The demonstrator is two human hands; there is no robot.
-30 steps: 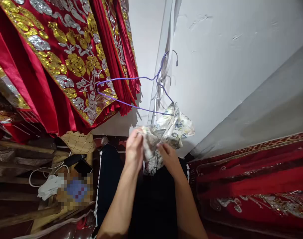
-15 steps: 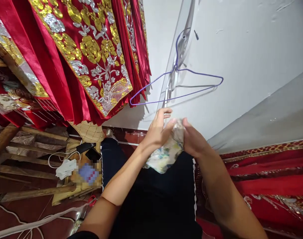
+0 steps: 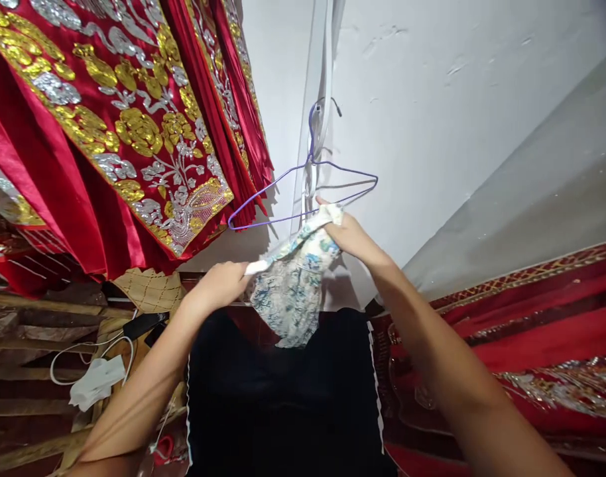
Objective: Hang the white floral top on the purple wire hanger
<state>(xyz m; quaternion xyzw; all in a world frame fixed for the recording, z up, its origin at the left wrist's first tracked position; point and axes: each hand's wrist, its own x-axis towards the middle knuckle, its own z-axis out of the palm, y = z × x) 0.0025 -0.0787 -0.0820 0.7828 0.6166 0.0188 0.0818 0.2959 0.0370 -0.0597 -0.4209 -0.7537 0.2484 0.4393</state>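
A white cloth piece with a blue and green floral print (image 3: 293, 285) is stretched between my two hands, its lower part hanging loose. My left hand (image 3: 226, 283) is closed on the cloth's left end. Higher up, my right hand (image 3: 345, 232) grips the right end, fingers partly hidden behind the fabric. Just above the cloth a purple wire hanger (image 3: 268, 189) hangs on the wall, bare, its lower bar close to my right hand. Whether the cloth touches the hanger, I cannot tell.
Red garments with gold and silver sequins (image 3: 138, 132) hang at upper left. White wall (image 3: 422, 86) rises ahead. More red embroidered fabric (image 3: 546, 344) lies at right. At lower left, a wooden stool holds a white cable and a crumpled white tissue (image 3: 98, 383).
My hands have moved apart, spreading the bunched cloth into a taut upper edge with a hanging lower part. The view has shifted, so the hanger appears further left and lower.
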